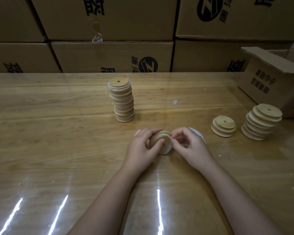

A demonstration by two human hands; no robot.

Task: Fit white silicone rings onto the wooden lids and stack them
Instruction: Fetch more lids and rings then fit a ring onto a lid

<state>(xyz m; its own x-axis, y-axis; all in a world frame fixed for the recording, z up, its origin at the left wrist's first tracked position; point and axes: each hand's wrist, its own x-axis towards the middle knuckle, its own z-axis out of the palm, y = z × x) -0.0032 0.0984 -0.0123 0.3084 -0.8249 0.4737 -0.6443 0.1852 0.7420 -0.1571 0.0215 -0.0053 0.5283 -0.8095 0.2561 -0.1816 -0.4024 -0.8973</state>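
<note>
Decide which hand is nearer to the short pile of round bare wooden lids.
Right. The right hand, pinching the white silicone ring, lies just left of the short pile; the left hand grips a wooden lid farther left.

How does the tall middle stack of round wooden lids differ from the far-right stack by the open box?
The tall middle stack of round wooden lids shows white silicone rings between its lids; the far-right stack of wooden lids shows none. The middle stack stands taller; the far-right stack is shorter. Both top lids have a small hole.
</note>
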